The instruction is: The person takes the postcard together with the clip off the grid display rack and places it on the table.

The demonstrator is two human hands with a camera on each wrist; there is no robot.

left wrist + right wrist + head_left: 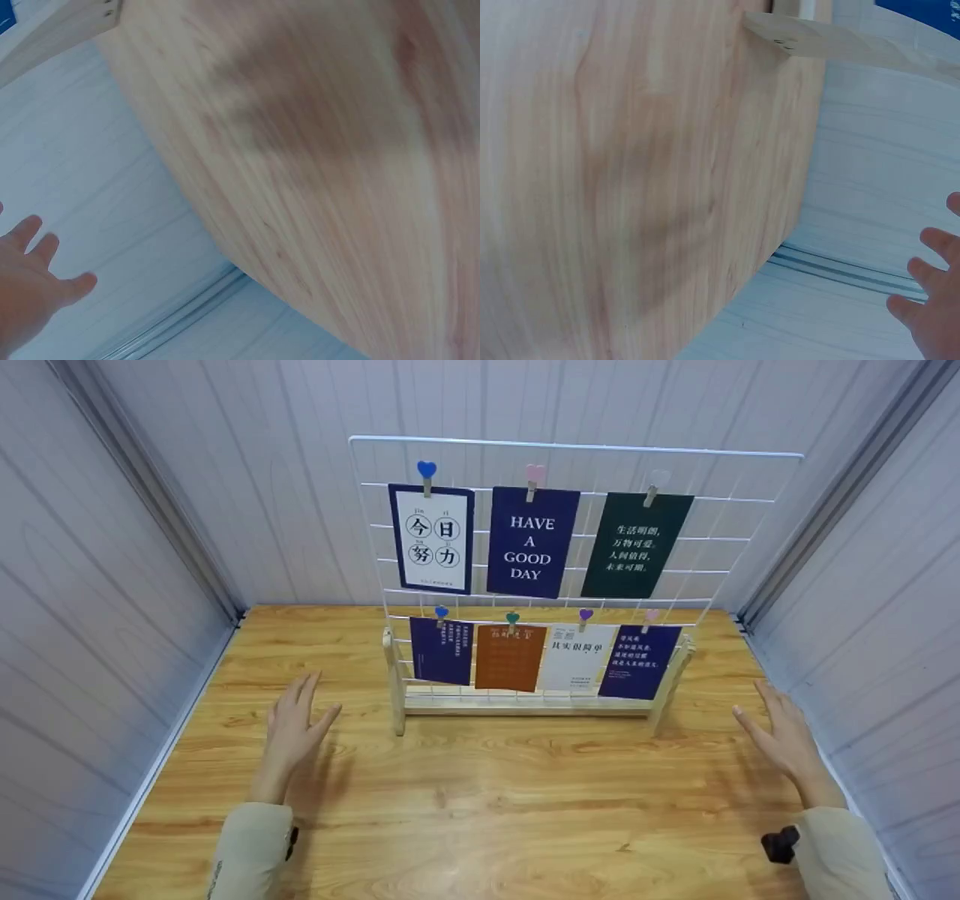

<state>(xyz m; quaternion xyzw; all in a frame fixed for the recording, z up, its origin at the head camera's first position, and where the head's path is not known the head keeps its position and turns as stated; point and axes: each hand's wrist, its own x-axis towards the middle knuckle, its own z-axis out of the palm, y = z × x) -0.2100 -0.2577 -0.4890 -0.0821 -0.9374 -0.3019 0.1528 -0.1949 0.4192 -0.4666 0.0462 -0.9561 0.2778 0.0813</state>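
A white wire grid rack (570, 444) stands on a wooden base (525, 706) in the middle of the table. Its upper row has a white card with a blue border (442, 574), a navy card (534, 504) and a dark green card (637, 510), each clipped by a heart-topped clothespin. Below hang a navy card (442, 660), an orange card (510, 664), a white card (574, 667) and another navy card (637, 679), also pinned. My left hand (294, 727) is held left of the rack, fingers spread, holding nothing. On the right, my other hand (784, 739) is likewise extended and bare.
The wood-grain table (480, 810) is bounded by pale panel walls at the back (300, 510), left (90, 585) and right (885, 607). A black device (780, 844) sits at the right sleeve's cuff. The rack's wooden feet (817, 39) rest near the table's far edge.
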